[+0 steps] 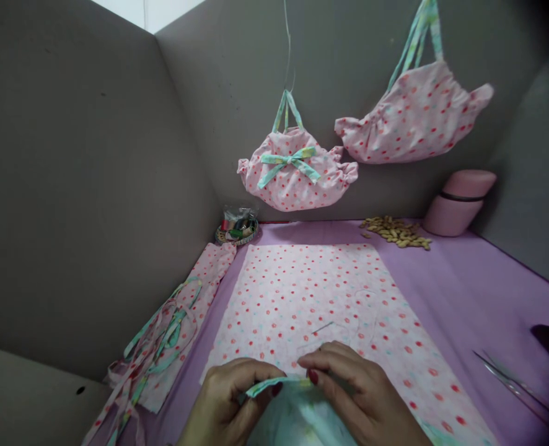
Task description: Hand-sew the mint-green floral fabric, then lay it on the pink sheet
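My left hand (237, 396) pinches the folded edge of a mint-green fabric (293, 415) between thumb and fingers. The same edge is pinched farther right by my right hand (353, 384), whose thumb shows a dark red nail. The rest of the green fabric hangs toward me, its lower part cut off by the frame. Beneath both hands lies a pink dotted cloth (297, 285), spread flat. Just beyond my right fingers, a thin needle (322, 328) rests on that cloth, with fine thread looping near it.
Scissors (511, 381) lie at the right. Folded dotted fabric with ribbons (163, 341) lies along the left wall. At the back are a sewing basket (237, 230), peanuts (395, 232) and a pink flask (460, 204). Two dotted bags (297, 186) (414, 118) hang above.
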Demonstrator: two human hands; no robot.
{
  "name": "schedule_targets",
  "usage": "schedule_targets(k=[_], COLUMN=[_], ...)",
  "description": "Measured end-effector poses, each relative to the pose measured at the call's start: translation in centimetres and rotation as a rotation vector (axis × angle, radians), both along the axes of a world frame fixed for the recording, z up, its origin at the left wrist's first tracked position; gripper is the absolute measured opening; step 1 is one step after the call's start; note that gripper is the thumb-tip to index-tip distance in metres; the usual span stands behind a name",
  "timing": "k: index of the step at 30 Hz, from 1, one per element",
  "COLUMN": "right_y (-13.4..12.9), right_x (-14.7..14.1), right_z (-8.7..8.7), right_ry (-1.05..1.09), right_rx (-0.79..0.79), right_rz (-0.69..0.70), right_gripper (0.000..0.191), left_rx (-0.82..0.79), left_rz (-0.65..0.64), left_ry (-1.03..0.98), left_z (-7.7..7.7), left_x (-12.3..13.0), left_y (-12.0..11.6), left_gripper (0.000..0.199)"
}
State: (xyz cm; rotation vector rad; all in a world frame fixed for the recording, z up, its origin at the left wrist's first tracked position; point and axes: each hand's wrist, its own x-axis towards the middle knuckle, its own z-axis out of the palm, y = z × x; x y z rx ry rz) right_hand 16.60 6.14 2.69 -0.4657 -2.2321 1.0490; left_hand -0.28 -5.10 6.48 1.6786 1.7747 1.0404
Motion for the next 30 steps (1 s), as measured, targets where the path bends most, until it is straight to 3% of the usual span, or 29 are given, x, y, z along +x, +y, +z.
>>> schedule_targets(k=[7, 15, 24, 30], right_y=[0.2, 0.4, 0.2, 0.2], right_x=[0.2, 0.8, 0.8, 0.8], right_z=[1.0, 0.3, 1.9, 1.9], right_ry=[-0.068, -0.088, -0.179, -0.192], right_rx=[0.022, -0.077, -0.069, -0.042], right_rz=[0.092, 0.125, 0.274, 0.298], right_gripper=[0.018, 0.028, 0.021, 0.015], left_rx=[-0.005, 0.053, 0.132, 0.131], left_rz=[-0.042, -0.078, -0.123, -0.122], left_ry=[0.011, 0.056, 0.075, 0.072], left_z=[0.1, 0.2, -0.1, 0.0], left_x=[-0.1, -0.3, -0.3, -0.3], left_y=[-0.3, -0.4, -0.6, -0.8], left_gripper=[0.017, 0.017, 0.019, 0.019])
